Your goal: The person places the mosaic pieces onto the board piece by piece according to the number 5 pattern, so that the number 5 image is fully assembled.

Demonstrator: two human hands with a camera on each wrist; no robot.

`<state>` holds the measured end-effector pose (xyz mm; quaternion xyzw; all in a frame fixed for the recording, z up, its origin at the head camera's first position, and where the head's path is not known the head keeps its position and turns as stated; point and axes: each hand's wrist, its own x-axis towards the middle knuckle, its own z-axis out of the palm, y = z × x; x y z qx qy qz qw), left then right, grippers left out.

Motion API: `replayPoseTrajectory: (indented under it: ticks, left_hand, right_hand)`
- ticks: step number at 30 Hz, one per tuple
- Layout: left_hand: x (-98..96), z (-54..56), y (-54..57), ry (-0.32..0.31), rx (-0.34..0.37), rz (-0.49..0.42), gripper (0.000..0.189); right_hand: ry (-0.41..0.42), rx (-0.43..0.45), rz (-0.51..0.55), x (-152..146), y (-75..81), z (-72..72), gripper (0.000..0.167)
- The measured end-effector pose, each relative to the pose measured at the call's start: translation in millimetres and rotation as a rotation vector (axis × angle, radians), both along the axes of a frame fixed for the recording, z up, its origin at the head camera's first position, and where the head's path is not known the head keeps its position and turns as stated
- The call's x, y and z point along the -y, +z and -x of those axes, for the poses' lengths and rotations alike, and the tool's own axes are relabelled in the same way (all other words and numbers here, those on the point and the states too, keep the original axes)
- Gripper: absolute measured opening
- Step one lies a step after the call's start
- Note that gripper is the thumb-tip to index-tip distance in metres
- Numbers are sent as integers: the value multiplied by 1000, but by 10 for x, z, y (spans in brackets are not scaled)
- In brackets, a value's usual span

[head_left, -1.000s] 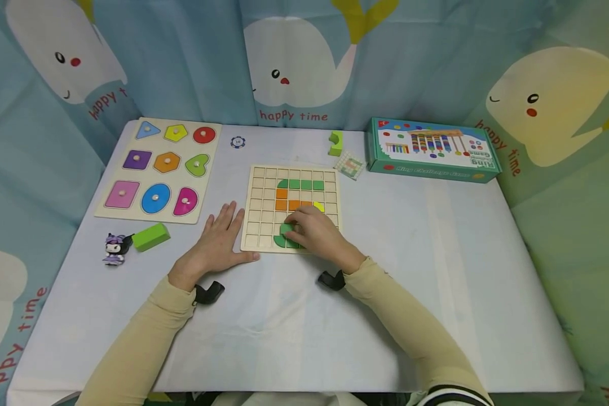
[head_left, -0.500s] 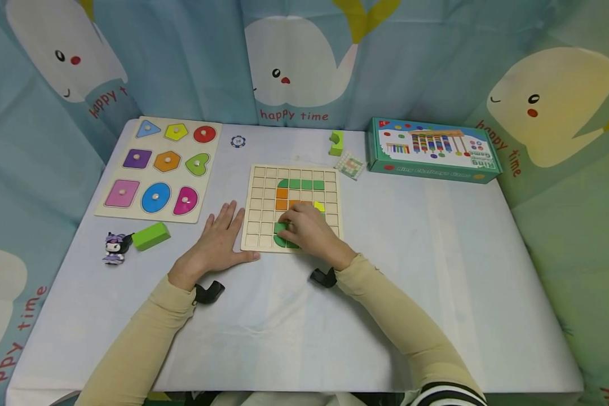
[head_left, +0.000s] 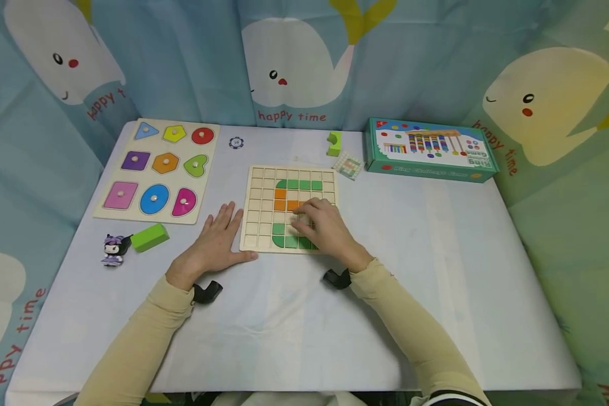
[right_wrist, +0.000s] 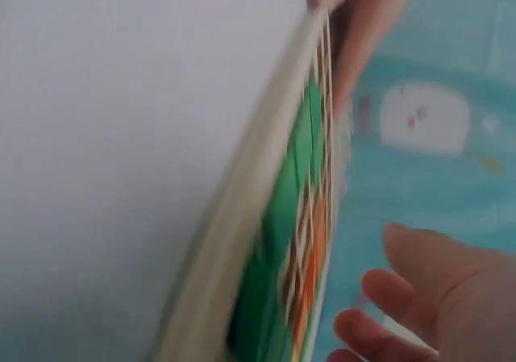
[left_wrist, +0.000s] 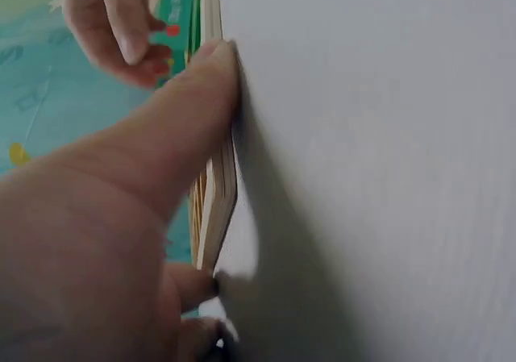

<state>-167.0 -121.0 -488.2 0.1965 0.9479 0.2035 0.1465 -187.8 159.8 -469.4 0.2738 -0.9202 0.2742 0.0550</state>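
A square wooden grid board (head_left: 256, 194) lies flat, with green tiles (head_left: 292, 184) in a row near its top and orange tiles (head_left: 281, 200) below. More green tiles (head_left: 285, 242) sit along the lower part, one of them a single green square (head_left: 278, 229). My left hand (head_left: 213, 242) rests spread on the table, its thumb and fingers against the board's left corner and edge. Above the board hovers my right hand (head_left: 325, 228), fingers loosely bent and nothing visible between them. It hides the board's right side. In the right wrist view, this hand (right_wrist: 435, 297) is apart from the board.
A shape puzzle board (head_left: 175, 186) lies at the left. Near it are a small figurine (head_left: 113, 250) and a green block (head_left: 150, 237). At the back are a round chip (head_left: 236, 142), a notched green block (head_left: 334, 144), a checkered piece (head_left: 347, 166) and a game box (head_left: 431, 150).
My right hand pressed a green square tile into the lower-left part of the pattern and let go. It then lifted and shifted right. My left hand stays in place.
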Motion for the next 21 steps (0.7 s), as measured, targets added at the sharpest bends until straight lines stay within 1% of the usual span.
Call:
replayPoseTrajectory:
  ticks: [2,5,7,9,11,12,14,16,18,21]
  left_hand:
    - [37,19,41,2,17,-18,106]
    - [132,76,134,9,35,-50,103]
    - [239,134,198,21,21,-69,100]
    - [374,206,264,47,-19,-84,98]
    - [524,284,318,89,-92,-86,96]
    - [600,320,346,114,-139,-80,95]
    - [744,398,389,168,-226,-52,94]
    - [866,487,399,215,-295,-4,94]
    - [956,578,394,253,-334,47,95]
    - [1019,692,348,287,-338,100,97]
  right_hand:
    - [-43,-13,24,-154,11,19,27]
    - [-118,-34,45,-415,41,52,31]
    - [-169,-49,57,-592,64,76,33]
    - [-220,-65,55,-768,89,95,37]
    - [-267,-68,48,-938,119,105,43]
    - [-288,-63,39,-1020,127,113,46]
    - [-322,-39,4,-1178,151,122,55]
    - [-351,-22,-59,-1316,161,133,64]
    - [-378,-12,-136,-1423,162,145,71]
    - [-424,-6,-244,-1514,147,142,79]
